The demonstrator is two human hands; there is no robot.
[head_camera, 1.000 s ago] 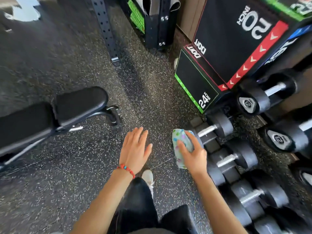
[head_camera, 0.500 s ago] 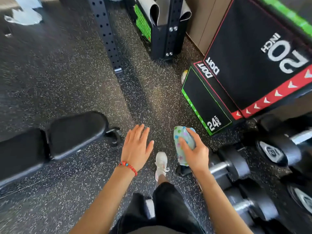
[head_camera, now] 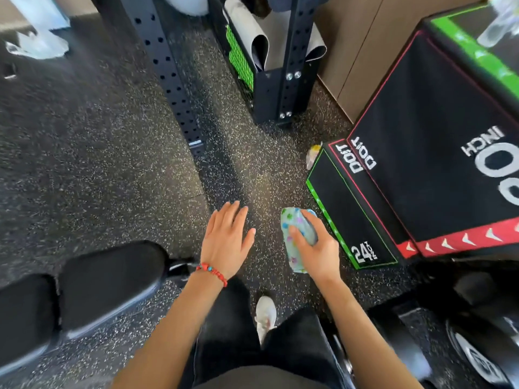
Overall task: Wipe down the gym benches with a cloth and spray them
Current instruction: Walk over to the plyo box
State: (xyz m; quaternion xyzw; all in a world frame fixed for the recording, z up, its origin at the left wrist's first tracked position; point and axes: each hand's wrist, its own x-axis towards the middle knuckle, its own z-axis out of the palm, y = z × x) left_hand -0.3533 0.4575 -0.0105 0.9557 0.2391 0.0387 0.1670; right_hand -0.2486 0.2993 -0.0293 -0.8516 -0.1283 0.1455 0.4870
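My right hand [head_camera: 318,249] grips a bunched pale-green cloth with coloured dots [head_camera: 293,242], held out in front of me above the floor. My left hand [head_camera: 226,240] is stretched forward beside it, fingers straight, holding nothing; a red bead bracelet circles its wrist. A black padded gym bench [head_camera: 109,279] lies at the lower left, its seat end close to my left forearm. A clear bottle [head_camera: 498,26] stands blurred on the plyo box at the top right; whether it is a spray bottle I cannot tell.
Black plyo boxes marked 20 inch [head_camera: 438,153] and 24 inch [head_camera: 354,220] fill the right side. A black perforated rack upright [head_camera: 168,77] and a storage rack with rolled mats [head_camera: 269,60] stand ahead. Dumbbells [head_camera: 477,352] lie at the lower right. The floor is speckled rubber.
I have walked forward: the bench and dumbbells slid down and toward me in view, and the plyo boxes and rack came nearer. Both hands keep their poses.
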